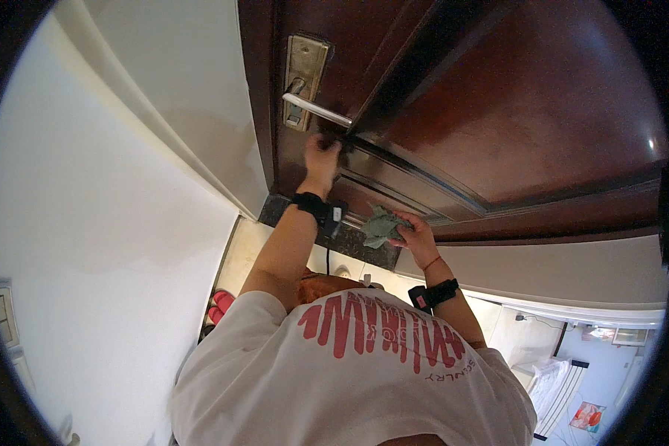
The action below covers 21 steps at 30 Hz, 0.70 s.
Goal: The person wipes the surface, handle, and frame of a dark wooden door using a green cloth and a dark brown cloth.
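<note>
A dark red-brown panelled door (451,111) fills the upper view. Its metal lock plate (306,58) carries a lever handle (320,110). Just below the handle, my left hand (321,159) is against the door surface, its fingers curled around something dark; blur hides what it is. Lower and to the right, my right hand (418,237) grips a crumpled grey-green cloth (382,227) in front of the door's lower part. The cloth hangs out to the left of the fingers.
A white wall (100,184) runs along the left. Below the door lies a dark stone threshold (368,251) on a pale tiled floor (245,245). Red slippers (221,304) lie by the left wall. At the lower right, a striped bench-like item (563,396) stands in another area.
</note>
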Tool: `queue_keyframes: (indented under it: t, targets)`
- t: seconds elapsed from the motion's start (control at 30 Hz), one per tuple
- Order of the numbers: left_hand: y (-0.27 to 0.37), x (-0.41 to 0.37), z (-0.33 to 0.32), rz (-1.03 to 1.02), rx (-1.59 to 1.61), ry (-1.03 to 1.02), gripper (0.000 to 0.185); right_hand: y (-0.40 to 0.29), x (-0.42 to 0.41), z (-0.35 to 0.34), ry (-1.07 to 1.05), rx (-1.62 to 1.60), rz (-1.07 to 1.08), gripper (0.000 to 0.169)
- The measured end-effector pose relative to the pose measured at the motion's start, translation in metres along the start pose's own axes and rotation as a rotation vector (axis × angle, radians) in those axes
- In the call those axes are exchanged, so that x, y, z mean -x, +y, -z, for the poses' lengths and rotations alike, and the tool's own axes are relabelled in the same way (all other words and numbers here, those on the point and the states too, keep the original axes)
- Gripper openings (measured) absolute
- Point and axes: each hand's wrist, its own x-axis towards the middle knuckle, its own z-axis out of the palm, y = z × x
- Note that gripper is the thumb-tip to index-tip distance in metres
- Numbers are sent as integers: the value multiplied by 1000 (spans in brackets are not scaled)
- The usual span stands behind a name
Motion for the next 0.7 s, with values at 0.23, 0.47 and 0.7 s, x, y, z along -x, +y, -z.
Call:
queue_keyframes:
  t: [0.23, 0.47, 0.7]
  targets:
    - [-3, 46, -6, 99, -50, -635, 44, -20, -2, -8, 185, -5, 196, 27]
    - [53, 54, 69, 215, 76, -417, 38, -108, 7, -51, 490, 653, 1123, 25]
    - [76, 63, 104, 273, -48, -387, 31, -139, -62, -122, 258, 770, 1097, 27]
